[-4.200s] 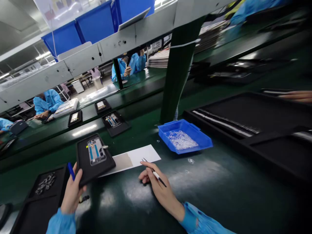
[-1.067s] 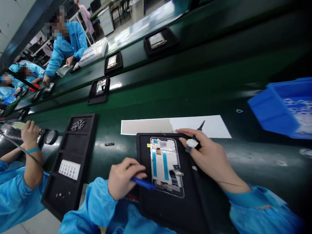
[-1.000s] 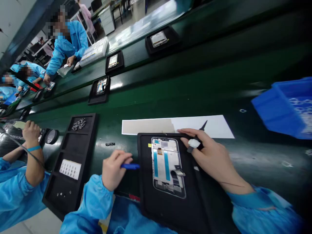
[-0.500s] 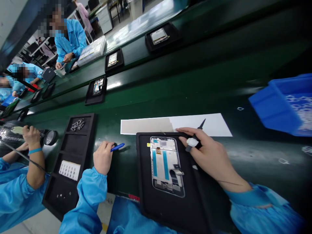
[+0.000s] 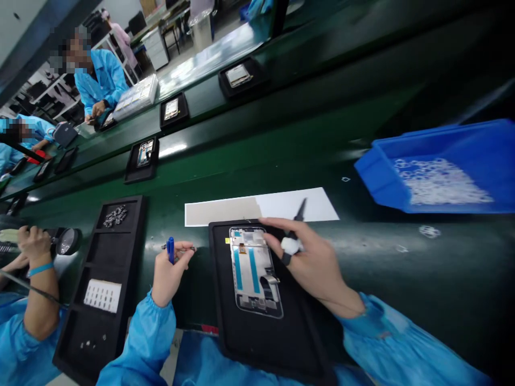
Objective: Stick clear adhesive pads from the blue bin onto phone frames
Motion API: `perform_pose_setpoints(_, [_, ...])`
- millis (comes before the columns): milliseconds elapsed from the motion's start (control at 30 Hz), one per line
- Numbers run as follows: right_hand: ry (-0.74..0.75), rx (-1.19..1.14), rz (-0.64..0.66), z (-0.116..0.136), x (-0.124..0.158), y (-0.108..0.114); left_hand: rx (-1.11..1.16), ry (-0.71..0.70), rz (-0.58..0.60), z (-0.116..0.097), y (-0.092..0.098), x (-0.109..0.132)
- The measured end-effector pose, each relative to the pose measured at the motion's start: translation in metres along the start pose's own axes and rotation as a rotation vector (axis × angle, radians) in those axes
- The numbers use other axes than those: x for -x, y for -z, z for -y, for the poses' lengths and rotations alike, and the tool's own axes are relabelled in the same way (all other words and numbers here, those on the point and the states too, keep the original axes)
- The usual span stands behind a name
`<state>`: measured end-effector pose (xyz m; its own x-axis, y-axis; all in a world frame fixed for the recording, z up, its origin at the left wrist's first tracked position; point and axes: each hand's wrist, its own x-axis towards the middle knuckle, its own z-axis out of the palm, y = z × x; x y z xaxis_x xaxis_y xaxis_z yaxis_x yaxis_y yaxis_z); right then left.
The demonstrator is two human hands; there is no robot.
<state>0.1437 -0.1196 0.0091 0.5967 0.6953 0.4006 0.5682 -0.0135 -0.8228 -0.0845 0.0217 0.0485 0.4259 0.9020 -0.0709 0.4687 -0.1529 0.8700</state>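
Observation:
My left hand (image 5: 168,276) is closed around a blue pen (image 5: 171,250), which stands up between the fingers. A small dark piece (image 5: 193,249) shows at its thumb and fingertip, too small to name. My right hand (image 5: 317,262) keeps black tweezers (image 5: 301,209) tucked in its grip, pointed end away from me, with a white wrap (image 5: 291,245) around them. Its thumb and forefinger reach over the top right corner of an opened phone body (image 5: 257,279) with blue strips. Under the phone lies a black tray (image 5: 257,343).
A black compartment tray (image 5: 107,249) with small parts stands left. Behind my tray lies a white strip of card (image 5: 221,212). A blue bin (image 5: 442,182) of white rings sits right. Co-workers' hands (image 5: 35,244) work at left; more phone trays (image 5: 140,159) line the bench.
My left hand has turned, so the pen has swung from pointing right to upright, and the small piece now shows at its fingertips. My right thumb has come nearer the phone. The view has shifted right.

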Motion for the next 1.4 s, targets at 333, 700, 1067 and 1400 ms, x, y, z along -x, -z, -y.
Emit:
perform_pose_setpoints(333, [0.163, -0.312, 0.266, 0.036, 0.004, -0.013, 0.317, 0.178, 0.328, -0.037, -0.041, 0.0])
perform_pose_setpoints(700, [0.227, -0.261, 0.126, 0.03, 0.013, -0.021, 0.208, 0.093, 0.264, -0.038, -0.054, 0.007])
perform_pose_setpoints(1067, [0.18, -0.281, 0.131, 0.026, 0.015, -0.025, 0.225, 0.078, 0.266, -0.028, -0.052, 0.005])
perform_pose_setpoints(1400, [-0.144, -0.578, 0.147, 0.025, 0.01, -0.027, -0.775, -0.252, -0.032, 0.017, -0.003, -0.019])
